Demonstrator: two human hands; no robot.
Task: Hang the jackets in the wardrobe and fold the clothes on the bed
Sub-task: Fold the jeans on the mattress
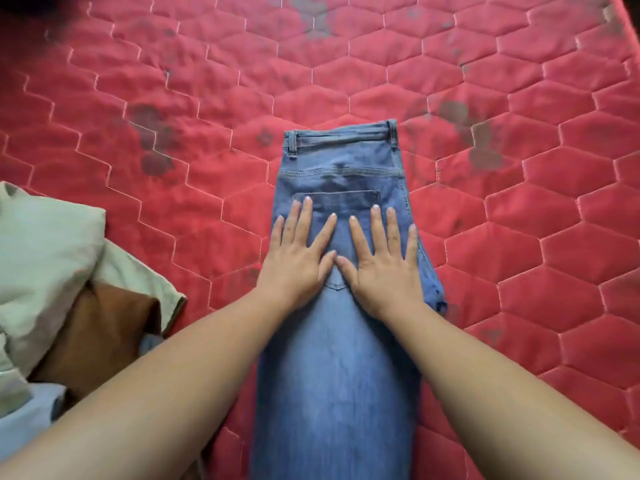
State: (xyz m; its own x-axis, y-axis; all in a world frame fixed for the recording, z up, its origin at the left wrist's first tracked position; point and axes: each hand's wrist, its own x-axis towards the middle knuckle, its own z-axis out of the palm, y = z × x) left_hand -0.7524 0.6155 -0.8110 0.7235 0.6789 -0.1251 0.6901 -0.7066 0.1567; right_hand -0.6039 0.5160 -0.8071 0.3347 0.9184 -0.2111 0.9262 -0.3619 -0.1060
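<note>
A pair of blue jeans [341, 368] lies folded lengthwise, leg on leg, on the red quilted mattress [485, 188], waistband pointing away from me. My left hand [298, 258] and my right hand [384, 265] lie flat side by side on the back pocket area, fingers straight and spread, thumbs touching. Both palms press the denim down. The lower ends of the legs run out of the bottom of the view.
A heap of clothes sits at the left edge: a pale green garment [45, 251], a brown one [100, 334] and a light blue one [24, 414]. The mattress shows dark stains [152, 143]. Its right edge [632, 26] is at the top right corner.
</note>
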